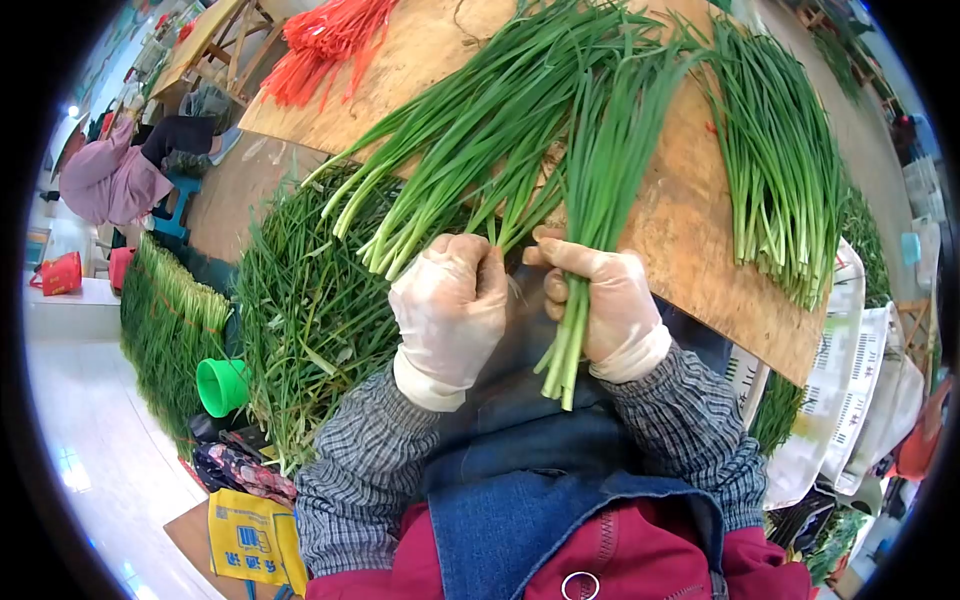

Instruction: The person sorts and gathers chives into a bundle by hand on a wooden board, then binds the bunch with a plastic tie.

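Note:
My right hand (605, 300), in a pale thin glove, is closed around a small bunch of garlic chives (615, 150). The cut white-green ends point down toward my lap and the leaves reach up over the board. My left hand (450, 310), gloved too, is closed just left of it; whatever its fingers pinch is hidden. Beyond the left hand, a loose spread of garlic chives (470, 130) lies on the wooden board (690, 220), stem ends overhanging its near edge. A thicker pile of chives (780, 160) rests along the right side.
Red plastic strips (330, 45) lie at the board's far left. Below on the left are a heap of loose leaves (310, 300), stacked chive bundles (170, 330), a green bucket (222, 387) and a yellow bag (255, 540). Another person (115, 175) bends near a blue stool (177, 207).

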Available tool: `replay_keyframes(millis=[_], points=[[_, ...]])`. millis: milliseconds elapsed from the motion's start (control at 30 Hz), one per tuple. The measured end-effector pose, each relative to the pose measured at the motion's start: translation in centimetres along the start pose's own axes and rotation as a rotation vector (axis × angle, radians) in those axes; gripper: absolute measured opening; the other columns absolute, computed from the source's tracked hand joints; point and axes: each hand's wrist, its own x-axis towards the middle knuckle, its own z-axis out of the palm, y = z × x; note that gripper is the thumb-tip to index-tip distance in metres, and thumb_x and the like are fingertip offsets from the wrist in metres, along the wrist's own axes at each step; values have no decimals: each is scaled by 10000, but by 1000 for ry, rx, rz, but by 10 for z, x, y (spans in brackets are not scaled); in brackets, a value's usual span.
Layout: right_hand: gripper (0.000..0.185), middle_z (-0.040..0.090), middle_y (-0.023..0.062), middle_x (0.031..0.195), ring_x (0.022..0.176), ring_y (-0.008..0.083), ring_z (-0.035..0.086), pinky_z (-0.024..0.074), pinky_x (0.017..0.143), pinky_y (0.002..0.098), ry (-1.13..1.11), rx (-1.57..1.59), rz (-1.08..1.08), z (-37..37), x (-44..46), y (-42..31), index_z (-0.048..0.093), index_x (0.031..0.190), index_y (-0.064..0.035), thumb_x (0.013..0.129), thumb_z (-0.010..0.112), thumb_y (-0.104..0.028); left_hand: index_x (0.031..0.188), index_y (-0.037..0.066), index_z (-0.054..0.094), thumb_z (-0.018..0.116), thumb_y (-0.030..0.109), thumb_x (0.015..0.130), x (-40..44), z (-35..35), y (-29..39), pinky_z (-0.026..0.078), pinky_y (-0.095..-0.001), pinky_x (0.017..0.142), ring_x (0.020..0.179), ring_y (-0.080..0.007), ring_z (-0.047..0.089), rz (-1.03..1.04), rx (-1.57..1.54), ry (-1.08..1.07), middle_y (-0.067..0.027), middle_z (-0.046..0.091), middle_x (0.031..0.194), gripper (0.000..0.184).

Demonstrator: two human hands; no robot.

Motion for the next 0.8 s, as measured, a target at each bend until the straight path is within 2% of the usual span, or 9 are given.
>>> replay_keyframes(millis=[100,133,267,400,533,667,700,767,800], points=[[137,596,97,708,473,119,506,407,407,245,21,-13,-30,4,1,2,559,895,27,777,599,-29,890,54,573,685,70,695,5,1,11,460,-345,554,660,-233,566,111,300,-82,-94,550,739,226],[139,593,90,699,467,116,504,402,397,243,73,-41,-51,7,-3,-1,561,893,30,774,602,-28,939,54,550,670,126,693,6,4,11,456,-341,554,704,-218,552,114,430,-189,-82,522,768,283],[142,588,93,712,459,101,482,379,387,239,109,-32,-65,-9,-11,-12,563,906,38,780,585,-23,877,20,539,593,80,672,7,19,0,445,-310,514,664,-212,523,348,703,-238,-70,483,740,221],[141,589,94,708,460,104,482,378,388,240,57,31,-49,-10,-12,-14,559,914,42,793,568,-28,869,17,553,596,33,645,6,19,-10,432,-323,495,636,-222,506,426,555,-150,-69,464,710,229],[113,592,87,684,467,114,505,402,400,239,73,-42,-71,-1,-5,-5,589,824,33,795,608,-75,830,53,574,651,-11,624,15,2,10,438,-354,517,638,-252,530,321,372,-33,-81,518,740,229],[193,574,57,622,461,110,500,401,405,234,-45,75,-8,6,14,1,617,781,12,791,666,-174,869,54,582,656,-4,659,15,-6,29,448,-373,542,646,-268,557,277,134,-80,-95,552,773,231],[147,553,45,594,455,109,490,401,413,233,-34,85,-63,9,17,4,629,794,13,782,658,-130,857,45,580,659,-13,673,12,-6,30,457,-347,543,627,-266,571,252,88,-86,-109,570,762,209],[110,540,41,585,449,106,478,398,416,227,38,-41,-39,16,16,0,632,799,37,761,645,-66,863,48,556,643,21,689,7,-19,29,450,-362,527,628,-272,552,207,-228,-162,-106,557,737,196],[104,538,41,585,448,104,476,398,417,227,19,-25,-18,15,17,-1,630,797,46,758,637,-51,855,29,557,660,-22,679,5,-36,26,465,-335,545,630,-267,577,155,-378,-254,-121,576,733,210]])
